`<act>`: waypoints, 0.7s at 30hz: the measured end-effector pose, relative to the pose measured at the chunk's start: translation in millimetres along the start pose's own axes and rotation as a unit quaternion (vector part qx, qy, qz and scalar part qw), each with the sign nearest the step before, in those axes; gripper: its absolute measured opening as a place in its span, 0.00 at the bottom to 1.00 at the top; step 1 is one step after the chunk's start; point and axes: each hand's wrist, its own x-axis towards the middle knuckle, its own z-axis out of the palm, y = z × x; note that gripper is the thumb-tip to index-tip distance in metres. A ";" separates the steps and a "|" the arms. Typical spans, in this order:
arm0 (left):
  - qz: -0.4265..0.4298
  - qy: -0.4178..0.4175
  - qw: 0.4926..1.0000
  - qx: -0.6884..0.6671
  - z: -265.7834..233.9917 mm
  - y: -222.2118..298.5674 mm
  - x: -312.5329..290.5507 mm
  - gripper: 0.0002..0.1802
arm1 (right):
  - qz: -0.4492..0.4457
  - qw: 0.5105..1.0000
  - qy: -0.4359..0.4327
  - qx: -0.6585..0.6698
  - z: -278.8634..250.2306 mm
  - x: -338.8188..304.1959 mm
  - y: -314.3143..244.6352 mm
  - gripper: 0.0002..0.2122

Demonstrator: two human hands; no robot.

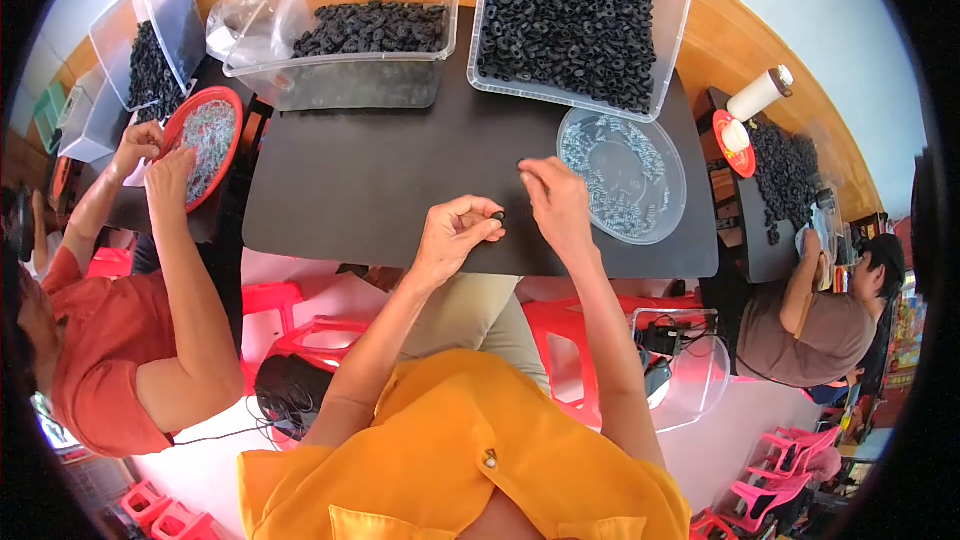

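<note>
My left hand pinches a small black ring-shaped piece between thumb and fingers, just above the near edge of the dark table. To its right, my right hand is held over the table with its fingertips closed together. A tiny dark spot shows at those fingertips, too small to name. Beside the right hand sits a round clear plastic tub with many small shiny metal pieces, perhaps screws, spread round its bottom.
At the far edge stand a clear bin of black parts and a taller clear bin full of black rings. On the left, a person works over a red basin. Another person sits at the right table. Pink stools stand below.
</note>
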 end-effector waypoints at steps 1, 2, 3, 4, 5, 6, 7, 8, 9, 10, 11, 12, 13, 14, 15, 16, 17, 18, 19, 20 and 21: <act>-0.001 -0.002 1.000 0.002 -0.5 -0.2 0.0 0.06 | 0.002 0.997 0.014 -0.070 10.3 3.7 3.7 0.05; -0.003 0.000 1.000 -0.001 -0.6 -0.8 0.6 0.06 | 0.039 0.988 -0.020 -0.147 19.2 8.1 2.9 0.05; -0.006 0.001 1.000 -0.003 -0.4 -1.0 1.2 0.06 | 0.076 0.970 -0.054 -0.224 27.4 12.1 3.3 0.04; -0.006 -0.002 1.000 -0.002 0.4 0.3 0.5 0.06 | 0.062 0.959 -0.059 -0.270 35.5 15.8 6.2 0.03; -0.010 0.001 1.000 0.007 1.6 2.3 -0.3 0.06 | 0.064 0.959 -0.056 -0.271 38.0 16.7 9.1 0.03; -0.014 0.004 1.000 0.015 2.7 3.4 -0.2 0.06 | 0.055 0.953 -0.067 -0.289 39.6 17.2 11.7 0.04; -0.013 0.004 1.000 0.016 2.2 3.8 -0.9 0.06 | 0.044 0.948 -0.081 -0.306 40.6 17.8 10.8 0.04; -0.011 0.003 1.000 0.013 2.0 4.0 -1.2 0.06 | 0.045 0.948 -0.080 -0.306 40.6 18.0 10.6 0.04; -0.008 0.002 1.000 0.010 1.8 4.0 -1.5 0.06 | 0.048 0.951 -0.081 -0.296 40.3 17.9 10.7 0.05; -0.007 0.001 1.000 0.010 1.2 3.4 -1.4 0.06 | 0.050 0.953 -0.082 -0.287 39.3 18.3 11.1 0.05; -0.007 -0.003 1.000 0.015 -0.2 2.5 -1.4 0.06 | 0.051 0.953 -0.081 -0.287 38.4 18.3 11.7 0.05; -0.006 -0.007 1.000 0.021 -0.8 2.0 -1.5 0.06 | 0.068 0.960 -0.075 -0.260 37.8 17.8 12.6 0.05; -0.005 -0.008 1.000 0.021 -0.7 2.5 -1.4 0.06 | 0.085 0.966 -0.068 -0.233 37.3 17.8 13.2 0.05; -0.007 -0.007 1.000 0.022 -0.5 2.9 -1.4 0.06 | 0.085 0.966 -0.067 -0.234 36.0 16.8 14.1 0.05; -0.010 -0.007 1.000 0.022 -0.2 3.4 -0.9 0.06 | 0.086 0.976 -0.058 -0.189 33.9 15.0 15.4 0.06; -0.009 -0.006 1.000 0.023 0.3 3.5 -0.8 0.06 | 0.087 0.985 -0.051 -0.143 32.7 12.8 16.9 0.07; -0.011 0.001 1.000 0.021 1.5 3.4 -0.4 0.06 | 0.086 0.985 -0.051 -0.142 30.4 11.0 20.2 0.07; -0.014 0.007 1.000 0.020 2.7 3.4 0.1 0.07 | 0.105 0.992 -0.055 -0.036 27.4 9.3 24.2 0.08; -0.016 0.005 1.000 0.020 4.5 4.0 0.2 0.07 | 0.124 0.988 -0.058 0.069 24.9 5.6 25.8 0.09; -0.016 0.003 0.999 0.030 3.7 5.1 0.5 0.07 | 0.189 0.961 -0.063 0.191 18.8 5.7 13.3 0.08; -0.017 0.001 0.999 0.040 2.7 5.5 0.1 0.08 | 0.189 0.960 -0.065 0.194 14.3 4.1 5.3 0.08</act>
